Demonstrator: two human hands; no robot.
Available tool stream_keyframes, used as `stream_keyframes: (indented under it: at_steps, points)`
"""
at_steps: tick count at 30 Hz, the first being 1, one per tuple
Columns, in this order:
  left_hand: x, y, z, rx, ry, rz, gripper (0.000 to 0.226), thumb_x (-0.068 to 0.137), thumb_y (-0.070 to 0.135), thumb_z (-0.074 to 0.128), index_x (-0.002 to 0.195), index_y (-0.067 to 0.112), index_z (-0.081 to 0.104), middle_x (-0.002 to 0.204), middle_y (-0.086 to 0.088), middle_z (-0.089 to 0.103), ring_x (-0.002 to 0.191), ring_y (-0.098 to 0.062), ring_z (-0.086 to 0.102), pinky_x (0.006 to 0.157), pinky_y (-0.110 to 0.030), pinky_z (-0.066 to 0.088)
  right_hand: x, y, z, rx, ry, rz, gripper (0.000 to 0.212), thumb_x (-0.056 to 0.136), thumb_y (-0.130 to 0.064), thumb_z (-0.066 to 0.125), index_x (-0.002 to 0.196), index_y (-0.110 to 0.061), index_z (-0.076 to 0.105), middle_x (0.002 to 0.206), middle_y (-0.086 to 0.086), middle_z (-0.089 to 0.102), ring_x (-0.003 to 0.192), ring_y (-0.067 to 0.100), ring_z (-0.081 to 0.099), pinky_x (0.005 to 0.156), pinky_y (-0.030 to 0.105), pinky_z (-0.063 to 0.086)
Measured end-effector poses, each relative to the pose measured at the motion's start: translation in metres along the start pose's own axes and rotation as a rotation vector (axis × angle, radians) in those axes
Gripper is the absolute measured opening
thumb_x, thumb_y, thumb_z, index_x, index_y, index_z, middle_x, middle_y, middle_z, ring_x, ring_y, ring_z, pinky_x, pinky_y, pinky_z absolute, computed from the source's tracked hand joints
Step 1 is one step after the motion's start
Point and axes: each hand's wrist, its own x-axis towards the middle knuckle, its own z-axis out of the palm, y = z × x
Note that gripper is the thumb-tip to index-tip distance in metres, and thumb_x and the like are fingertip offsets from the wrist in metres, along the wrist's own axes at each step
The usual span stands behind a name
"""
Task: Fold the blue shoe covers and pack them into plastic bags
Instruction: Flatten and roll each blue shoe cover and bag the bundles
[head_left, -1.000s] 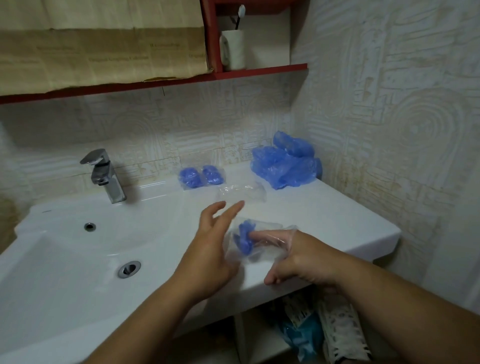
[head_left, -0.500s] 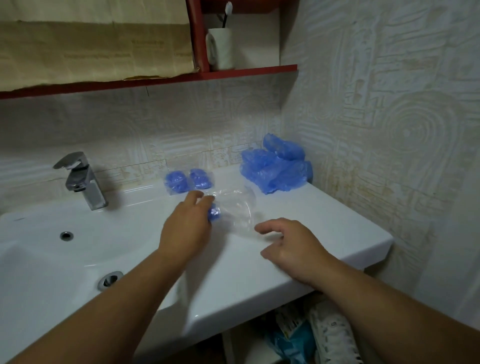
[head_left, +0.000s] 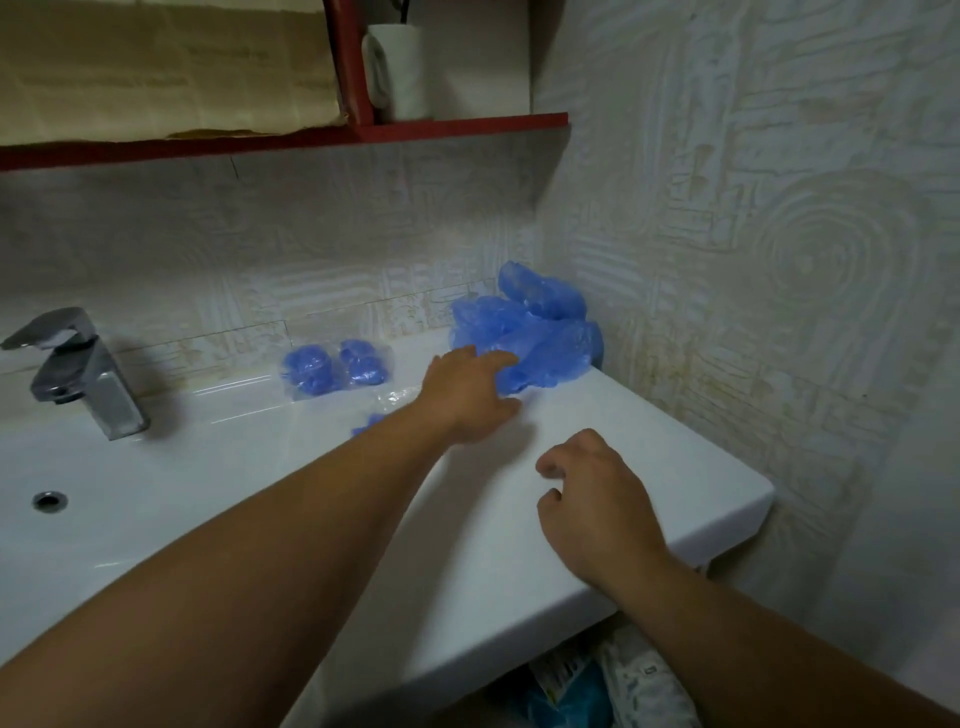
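Left hand (head_left: 467, 395) now past packed bag (head_left: 389, 401), fingers (head_left: 498, 359) apart on loose shoe covers (head_left: 545, 338)

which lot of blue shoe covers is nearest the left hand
The loose, crumpled pile in the wall corner: the outstretched left hand reaches its front edge. The two bagged bundles lie apart, nearer the tap.

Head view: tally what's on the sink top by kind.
Bagged blue shoe-cover bundles: 3, one partly hidden
Pile of loose blue shoe covers: 1
Faucet: 1
Total: 5
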Motion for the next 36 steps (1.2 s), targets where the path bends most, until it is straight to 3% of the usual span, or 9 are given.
stream_keyframes:
  at_steps: [5,14,16,18,20,22,28,33,36]
  points:
    - [0.043,0.003,0.01,-0.027,-0.217,-0.065,0.041,0.088,0.028,0.065,0.127,0.018,0.055,0.124,-0.003,0.059,0.109,-0.025,0.058,0.098,-0.041,0.049,0.001,0.004,0.001,0.006,0.004,-0.005,0.03,0.091,-0.018,0.056,0.12,-0.023,0.064,0.12,-0.01,0.05,0.106,0.009,0.054,0.089,0.019,0.044]
    - [-0.052,0.011,-0.047,-0.989,0.395,-0.161,0.023,0.083,0.008,0.074,0.105,0.015,0.075,0.1,0.003,0.073,0.088,-0.003,0.068,0.066,-0.011,0.047,-0.001,0.005,-0.004,0.083,-0.042,0.002,0.02,0.091,-0.029,0.059,0.105,-0.018,0.069,0.11,-0.005,0.058,0.096,0.015,0.058,0.086,0.028,0.049]
    - [-0.091,0.009,-0.053,-1.226,0.388,-0.229,0.013,0.085,0.008,0.071,0.096,0.013,0.076,0.094,-0.004,0.076,0.09,-0.009,0.071,0.07,-0.02,0.051,-0.002,-0.002,-0.011,0.325,-0.105,0.095,0.024,0.092,-0.031,0.062,0.094,-0.009,0.071,0.102,0.007,0.067,0.088,0.024,0.062,0.082,0.035,0.051]
    - [-0.124,0.007,-0.057,-1.459,0.392,-0.279,0.01,0.085,0.004,0.066,0.09,0.006,0.074,0.088,-0.008,0.076,0.086,-0.017,0.073,0.074,-0.026,0.056,-0.003,-0.018,-0.026,0.872,-0.207,0.319,0.033,0.094,-0.036,0.06,0.096,-0.005,0.07,0.106,0.019,0.071,0.087,0.026,0.067,0.077,0.036,0.051]
    - [-0.149,0.005,-0.056,-1.603,0.386,-0.303,0.008,0.082,0.001,0.063,0.086,0.003,0.07,0.075,-0.007,0.073,0.072,-0.017,0.071,0.066,-0.025,0.059,-0.008,-0.032,-0.041,1.338,-0.39,0.533,0.044,0.093,-0.048,0.055,0.111,-0.009,0.065,0.113,0.02,0.07,0.099,0.03,0.068,0.084,0.04,0.052]
    - [-0.166,0.005,-0.054,-1.693,0.369,-0.345,0.009,0.077,0.0,0.062,0.083,0.006,0.063,0.062,-0.004,0.066,0.057,-0.013,0.065,0.059,-0.025,0.058,-0.014,-0.038,-0.049,1.478,-0.485,0.577,0.049,0.087,-0.049,0.059,0.119,-0.012,0.061,0.116,0.019,0.069,0.104,0.037,0.067,0.096,0.049,0.049]
    - [-0.19,-0.003,-0.043,-1.647,0.403,-0.569,0.012,0.095,0.0,0.055,0.095,0.005,0.064,0.077,-0.011,0.073,0.065,-0.019,0.069,0.059,-0.031,0.059,-0.031,-0.036,-0.057,1.6,-0.339,0.383,0.062,0.065,0.0,0.065,0.126,-0.005,0.059,0.115,0.016,0.071,0.097,0.03,0.069,0.084,0.043,0.056]
    - [-0.199,-0.005,-0.042,-1.512,0.388,-0.736,0.019,0.1,0.01,0.052,0.087,0.003,0.065,0.075,-0.012,0.07,0.067,-0.022,0.064,0.054,-0.027,0.057,-0.035,-0.026,-0.07,1.553,-0.258,0.348,0.034,0.081,0.001,0.064,0.113,-0.008,0.065,0.099,0.01,0.075,0.084,0.02,0.074,0.065,0.033,0.06]
    - [-0.2,-0.004,-0.04,-1.388,0.307,-0.759,0.032,0.1,0.036,0.053,0.095,0.006,0.063,0.093,-0.012,0.066,0.081,-0.025,0.065,0.076,-0.038,0.055,-0.039,-0.027,-0.074,1.515,-0.267,0.368,0.024,0.089,-0.005,0.063,0.113,-0.007,0.065,0.098,0.011,0.076,0.082,0.021,0.074,0.059,0.032,0.058]
